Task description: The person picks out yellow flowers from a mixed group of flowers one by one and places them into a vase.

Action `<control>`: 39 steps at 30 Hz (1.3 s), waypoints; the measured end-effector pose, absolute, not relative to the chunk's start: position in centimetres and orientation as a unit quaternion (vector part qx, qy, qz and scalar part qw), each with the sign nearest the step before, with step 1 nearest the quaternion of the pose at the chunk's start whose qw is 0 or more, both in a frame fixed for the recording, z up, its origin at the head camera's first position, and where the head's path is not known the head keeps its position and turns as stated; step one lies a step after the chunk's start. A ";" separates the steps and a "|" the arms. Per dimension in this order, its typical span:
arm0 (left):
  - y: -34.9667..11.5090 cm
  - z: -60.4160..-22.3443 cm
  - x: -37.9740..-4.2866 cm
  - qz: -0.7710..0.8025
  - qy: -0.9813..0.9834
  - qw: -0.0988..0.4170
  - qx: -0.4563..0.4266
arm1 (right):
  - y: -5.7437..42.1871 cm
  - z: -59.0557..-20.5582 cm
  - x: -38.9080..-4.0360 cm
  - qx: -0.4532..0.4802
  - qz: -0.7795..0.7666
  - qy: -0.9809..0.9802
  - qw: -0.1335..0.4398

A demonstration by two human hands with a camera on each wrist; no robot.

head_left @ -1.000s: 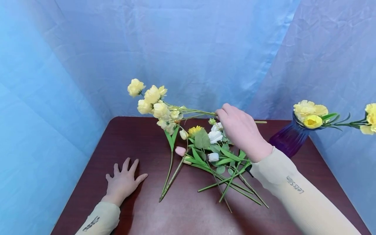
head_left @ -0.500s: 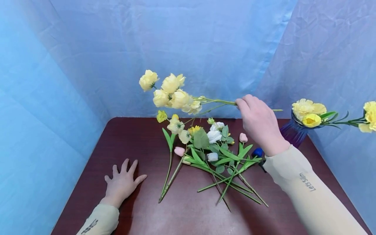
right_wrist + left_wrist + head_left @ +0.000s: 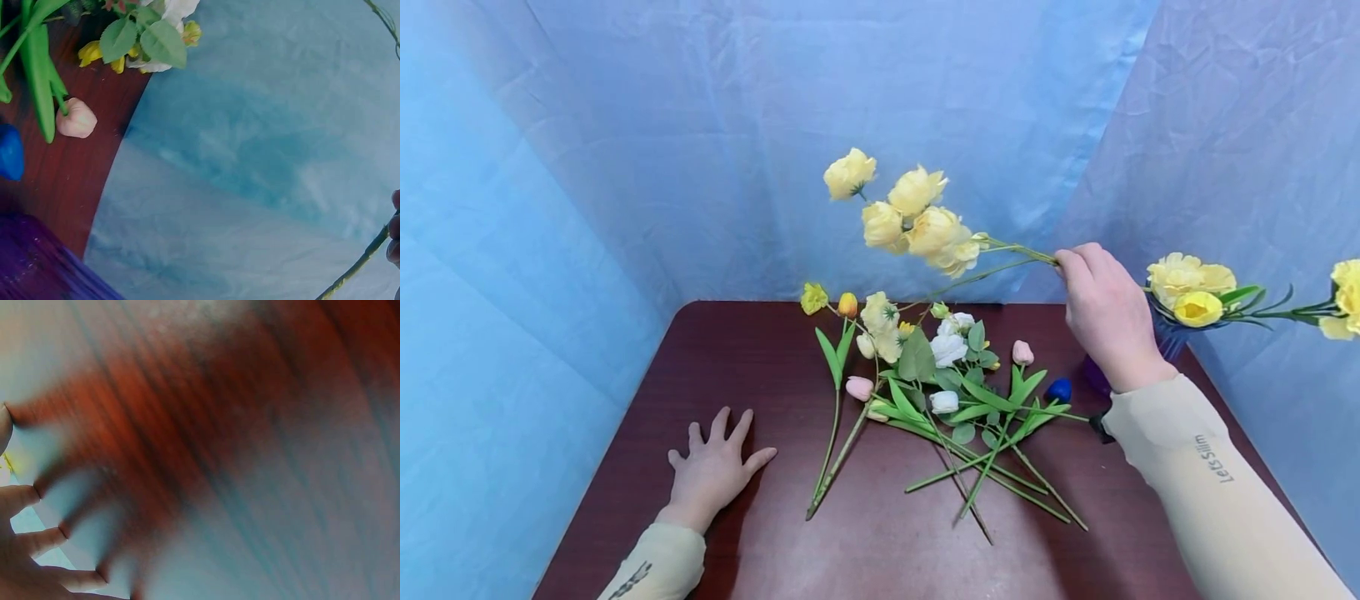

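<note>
My right hand [image 3: 1108, 317] grips the stems of a spray of pale yellow artificial flowers [image 3: 934, 232], raised above the back of the table. The blooms point left, and one lower branch droops toward the pile. In the right wrist view, the lower stem [image 3: 353, 270] sticks out past the fingertips. Just right of that hand, partly hidden by it, stands a ribbed blue-purple glass vase [image 3: 37, 265] with yellow flowers [image 3: 1191, 287] in it. My left hand [image 3: 711, 475] rests on the tabletop at the left, palm down with fingers spread.
Loose artificial flowers lie in a crossed pile mid-table, among them a white rose [image 3: 949, 350], pink tulips [image 3: 859, 387] and a blue tulip [image 3: 1060, 390]. A flowering stem [image 3: 1281, 315] juts far right from the vase. Blue cloth [image 3: 775, 125] hangs behind the dark red table [image 3: 760, 533].
My right hand has lifted the pale yellow spray and carried it right, toward the vase. Blooms beneath it at the back left came into view. The left hand has stayed put.
</note>
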State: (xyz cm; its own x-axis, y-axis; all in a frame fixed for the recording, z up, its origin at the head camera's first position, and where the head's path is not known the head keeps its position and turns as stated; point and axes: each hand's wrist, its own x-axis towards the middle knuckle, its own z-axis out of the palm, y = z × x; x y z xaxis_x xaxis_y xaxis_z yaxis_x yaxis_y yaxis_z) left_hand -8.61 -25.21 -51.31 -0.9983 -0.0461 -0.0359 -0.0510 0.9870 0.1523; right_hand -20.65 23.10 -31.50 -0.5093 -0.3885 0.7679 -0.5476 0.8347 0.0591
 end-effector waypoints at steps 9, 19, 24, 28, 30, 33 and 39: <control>-25.2 -51.2 -8.8 0.076 0.997 0.020 -0.027 | 24.3 -31.4 -20.5 0.241 0.111 -0.873 0.408; -25.0 -50.6 -8.7 0.075 0.997 0.014 -0.023 | 25.5 -30.4 -20.7 0.195 0.155 -0.872 0.421; -25.2 -50.7 -8.7 0.074 0.997 0.013 -0.025 | 26.1 -30.2 -20.9 0.155 0.169 -0.869 0.439; -25.1 -50.7 -8.7 0.072 0.997 0.013 -0.027 | 26.5 -29.9 -21.0 0.123 0.178 -0.872 0.440; -25.1 -50.6 -8.7 0.071 0.997 0.015 -0.028 | 26.7 -29.8 -21.0 0.110 0.184 -0.872 0.440; -25.1 -50.6 -8.7 0.072 0.997 0.019 -0.030 | 27.0 -29.9 -21.1 0.090 0.193 -0.877 0.430; -25.0 -50.5 -8.6 0.074 0.997 0.018 -0.032 | 27.6 -30.0 -21.4 0.035 0.217 -0.889 0.402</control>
State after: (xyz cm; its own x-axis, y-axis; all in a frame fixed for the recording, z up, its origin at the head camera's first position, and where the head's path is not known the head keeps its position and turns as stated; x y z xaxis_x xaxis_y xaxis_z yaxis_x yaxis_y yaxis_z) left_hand -8.64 -24.97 -50.47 -0.9973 -0.0610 -0.0402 -0.0662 0.9871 0.1459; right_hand -21.35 27.58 -30.00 -0.6739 0.1125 0.7302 -0.2360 0.9038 -0.3570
